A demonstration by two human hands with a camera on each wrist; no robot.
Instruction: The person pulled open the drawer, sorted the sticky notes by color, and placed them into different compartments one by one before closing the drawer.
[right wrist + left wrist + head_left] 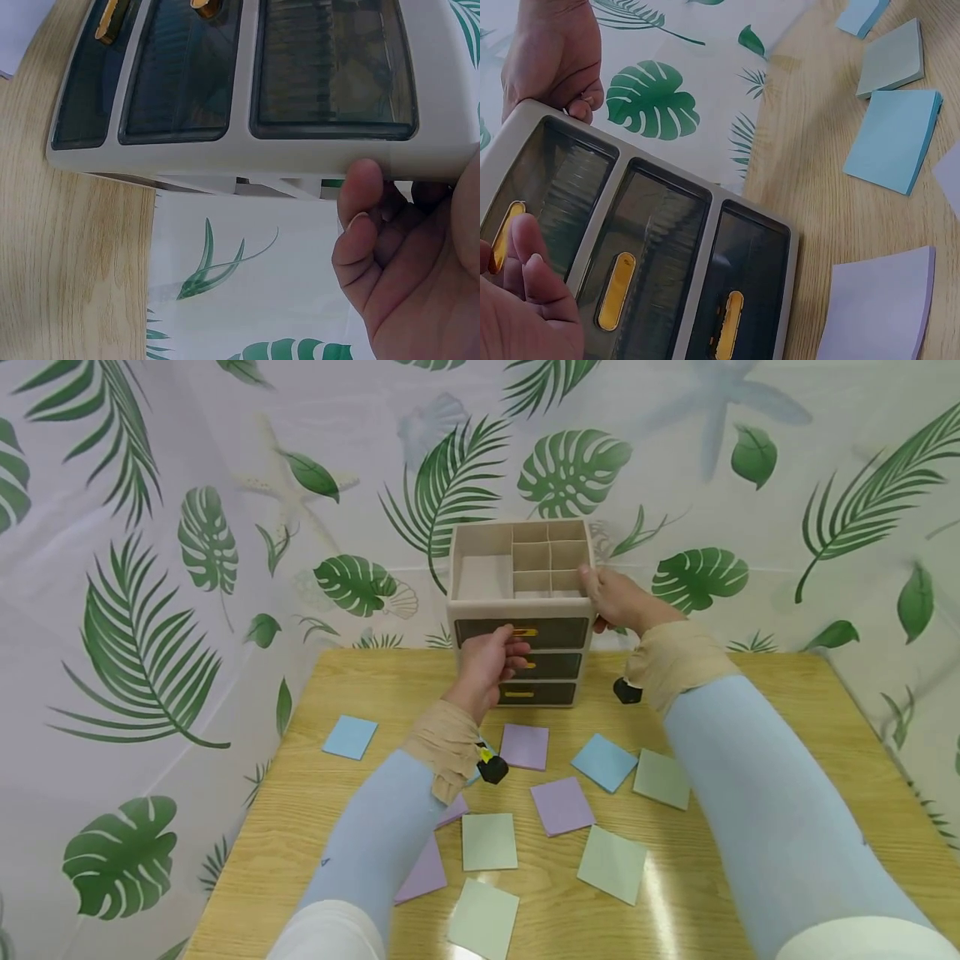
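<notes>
A beige desktop organizer (520,608) stands at the table's back edge, with divided compartments on top and three dark drawers in front. My left hand (491,664) is at the top drawer, its fingers pinching that drawer's gold handle (510,229). The middle handle (616,291) and lowest handle (730,324) are free of my fingers. My right hand (622,599) grips the organizer's upper right side, thumb over the top rim. In the right wrist view, the fingers of my right hand (405,247) curl behind the side edge. All three drawers look closed.
Square sticky-note pads lie scattered on the wooden table (300,843): purple (562,806), blue (604,762) and pale green (489,842), several in all. Another blue pad (349,737) lies at the left. A leaf-printed cloth (285,485) hangs behind the organizer.
</notes>
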